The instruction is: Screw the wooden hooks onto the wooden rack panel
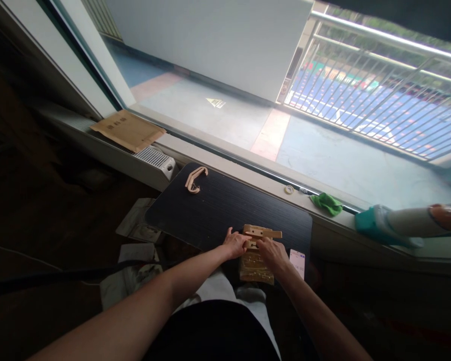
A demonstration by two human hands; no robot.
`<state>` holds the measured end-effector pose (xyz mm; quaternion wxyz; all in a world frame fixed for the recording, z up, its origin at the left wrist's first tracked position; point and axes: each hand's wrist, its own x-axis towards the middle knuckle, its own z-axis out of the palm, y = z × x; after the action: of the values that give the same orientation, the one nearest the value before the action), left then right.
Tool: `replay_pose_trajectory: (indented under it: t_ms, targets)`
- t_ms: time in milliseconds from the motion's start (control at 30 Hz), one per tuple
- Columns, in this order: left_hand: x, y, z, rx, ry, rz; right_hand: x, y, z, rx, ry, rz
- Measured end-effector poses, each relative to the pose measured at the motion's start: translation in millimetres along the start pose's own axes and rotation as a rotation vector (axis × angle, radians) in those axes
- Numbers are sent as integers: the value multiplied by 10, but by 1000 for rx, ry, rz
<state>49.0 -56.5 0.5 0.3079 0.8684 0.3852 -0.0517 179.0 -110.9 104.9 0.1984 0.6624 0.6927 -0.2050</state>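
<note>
- Tabletop point(225, 205) is black with rounded corners, pushed up by the window sill point(248, 163), and both hands are down at its near edge, close to each other.
- Left hand point(235, 244): comes in from the left, fingers partly bent, one digit sticking up and away from the rest. Its fingertips are on the left end of the near wooden piece point(252, 245). Can't tell if it's really gripping or just steadying.
- Right hand point(272, 252): more curled than the left, knuckles up, fingertips down at the right end of that same piece. The hand covers its own contact, so no idea how tight the hold is.
- Just beyond the fingers there's a longer wooden strip point(272, 234) with a couple of dark holes, its right end poking out past the right hand.
- Both bits of wood sit over a yellowish bundle point(256, 271) with a shiny surface, right in front of the person.
- Phone point(297, 263) with a lit screen is lying just right of the right forearm.
- Bent wooden frame point(190, 181) is off on the far left part of the table, well apart from the hands.
- Sill has a small tape roll point(288, 190) and a crumpled green cloth point(326, 203); a brown envelope point(130, 130) lies further left.
</note>
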Motion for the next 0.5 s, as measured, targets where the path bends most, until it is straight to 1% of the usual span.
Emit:
replay_pose_trajectory:
  t_ms: [67, 167, 233, 400, 467, 500]
  targets:
    - [-2, -4, -4, -10, 1, 1, 6, -3, -17, -36, 9, -32]
    - [-5, -9, -5, -24, -1, -7, 48, -19, 18, -38, 23, -26]
    - [-7, -9, -2, -22, -3, -11, 84, -30, 63, -19, 28, 8]
    - [-16, 4, -5, -14, 1, -19, 145, -73, 131, 50, -1, 149]
    - [-18, 9, -13, -14, 2, -12, 143, -83, 126, 62, -16, 149]
    - [-18, 10, -17, -12, 3, -5, 135, -82, 117, 69, -17, 127]
